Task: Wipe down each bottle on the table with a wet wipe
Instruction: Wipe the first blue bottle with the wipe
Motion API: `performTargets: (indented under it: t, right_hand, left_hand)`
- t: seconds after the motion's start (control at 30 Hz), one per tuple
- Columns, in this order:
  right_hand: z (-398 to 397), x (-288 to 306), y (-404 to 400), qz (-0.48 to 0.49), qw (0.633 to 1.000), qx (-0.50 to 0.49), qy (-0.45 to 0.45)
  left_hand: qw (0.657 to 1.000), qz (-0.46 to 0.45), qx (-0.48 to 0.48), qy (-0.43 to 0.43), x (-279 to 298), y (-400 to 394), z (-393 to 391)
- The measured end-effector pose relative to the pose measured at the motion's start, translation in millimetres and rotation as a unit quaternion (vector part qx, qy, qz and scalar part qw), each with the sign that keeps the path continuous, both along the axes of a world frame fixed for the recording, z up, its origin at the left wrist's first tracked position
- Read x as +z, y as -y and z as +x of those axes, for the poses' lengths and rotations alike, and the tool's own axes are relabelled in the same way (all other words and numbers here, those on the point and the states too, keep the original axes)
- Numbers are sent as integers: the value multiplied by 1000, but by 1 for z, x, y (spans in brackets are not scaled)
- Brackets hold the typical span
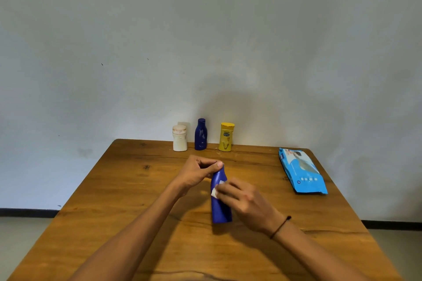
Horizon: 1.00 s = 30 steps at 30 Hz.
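A large blue bottle stands on the wooden table in the middle. My left hand pinches its cap at the top. My right hand presses a small white wet wipe against the bottle's side, fingers curled round the wipe. Most of the wipe is hidden under those fingers. At the table's far edge stand three more bottles in a row: a white one, a small dark blue one and a yellow one.
A blue pack of wet wipes lies flat near the table's far right corner. A grey wall rises directly behind the table. Floor shows past the left and right table edges.
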State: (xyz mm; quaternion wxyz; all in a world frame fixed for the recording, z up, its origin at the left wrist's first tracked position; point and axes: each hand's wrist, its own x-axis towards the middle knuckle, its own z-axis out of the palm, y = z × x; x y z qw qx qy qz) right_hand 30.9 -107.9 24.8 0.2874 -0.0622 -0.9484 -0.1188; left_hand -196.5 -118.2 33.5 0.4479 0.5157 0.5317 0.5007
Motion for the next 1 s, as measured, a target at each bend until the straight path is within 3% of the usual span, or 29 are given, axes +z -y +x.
performTargets:
  t: [0.17,0.37,0.53,0.7,0.83,1.0]
  right_hand:
    - [-16,20,-10,-71,996,-40,-47]
    - [10,-20,25,13,998,57,36]
    - [16,-16,13,38,998,40,38]
    - [-1,14,-7,-53,997,-46,-34]
    - [4,3,4,-125,982,-66,-125]
    - [22,-32,32,-14,999,32,-29]
  left_hand:
    - [1000,10,4,13,2,1,3]
    - [1000,-2,6,10,1,5,-6]
    - [1000,-12,-9,22,-2,10,0]
    - [999,-5,-45,27,-2,13,7]
    - [998,2,-47,29,4,16,1]
    - [997,-4,-10,75,-2,20,-7]
